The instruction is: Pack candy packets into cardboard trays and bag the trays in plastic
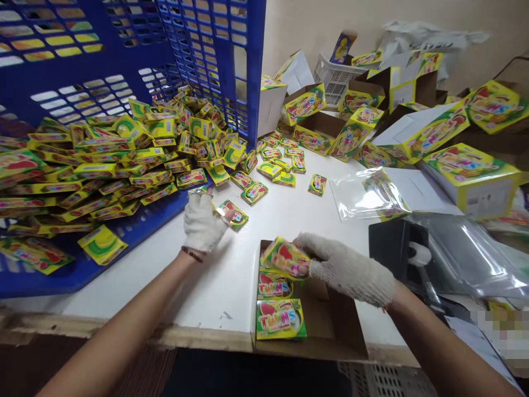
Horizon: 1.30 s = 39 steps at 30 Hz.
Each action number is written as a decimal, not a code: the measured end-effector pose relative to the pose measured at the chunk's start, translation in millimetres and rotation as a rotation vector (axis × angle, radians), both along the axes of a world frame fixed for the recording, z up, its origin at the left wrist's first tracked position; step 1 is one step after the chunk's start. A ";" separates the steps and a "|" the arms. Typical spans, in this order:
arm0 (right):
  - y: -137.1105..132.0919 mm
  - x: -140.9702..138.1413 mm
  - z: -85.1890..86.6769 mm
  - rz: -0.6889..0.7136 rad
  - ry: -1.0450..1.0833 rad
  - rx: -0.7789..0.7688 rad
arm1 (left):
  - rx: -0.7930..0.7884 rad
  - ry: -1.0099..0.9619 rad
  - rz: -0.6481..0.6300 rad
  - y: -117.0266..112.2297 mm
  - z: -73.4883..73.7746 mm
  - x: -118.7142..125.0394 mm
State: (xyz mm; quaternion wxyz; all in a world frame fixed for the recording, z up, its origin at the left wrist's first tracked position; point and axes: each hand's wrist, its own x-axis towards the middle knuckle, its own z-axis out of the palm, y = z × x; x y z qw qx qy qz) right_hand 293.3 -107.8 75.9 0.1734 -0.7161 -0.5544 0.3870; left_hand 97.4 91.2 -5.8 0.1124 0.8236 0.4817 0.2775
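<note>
My left hand point(203, 221), in a white knit glove, is closed on a small yellow-green packet point(235, 214) just in front of the tipped blue crate point(136, 226). My right hand point(345, 268), also gloved, grips a stack of the same packets point(286, 257) over an open brown carton point(330, 325) at the table's front edge. Inside the carton lie packets marked "TWINS" point(280, 318), stacked along its left side.
The blue crate spills a big heap of packets point(124, 154) onto the white table point(231, 275). Loose packets point(281, 165), clear plastic bags point(367, 193), yellow display boxes point(467, 171), a white basket point(336, 77) and a black tape dispenser point(397, 245) lie behind and to the right.
</note>
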 end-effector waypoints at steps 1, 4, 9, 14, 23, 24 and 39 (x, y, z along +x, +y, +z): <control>-1.9 2.1 -4.3 0.085 -0.056 -0.061 | -0.038 0.120 0.073 12.5 -2.1 1.2; 2.5 -5.7 -27.4 0.268 -0.252 -0.173 | -0.100 0.360 0.125 29.0 -8.2 5.2; 11.6 -35.0 -56.1 0.277 -0.470 -0.249 | -0.021 0.471 -0.168 24.3 -12.8 7.6; 7.9 -30.8 -52.6 0.367 -0.436 -0.226 | -0.004 0.591 -0.597 28.8 -6.5 7.7; -3.0 -27.6 -32.6 -0.394 0.169 0.370 | 0.230 -0.009 -0.627 -38.9 40.1 -6.4; -4.4 -29.4 -31.2 -0.418 0.232 0.419 | 0.277 -0.060 -0.693 -53.0 42.3 -5.4; -6.4 -28.7 -62.1 -0.201 -0.396 0.013 | -0.037 0.213 -1.072 -167.2 24.2 -17.3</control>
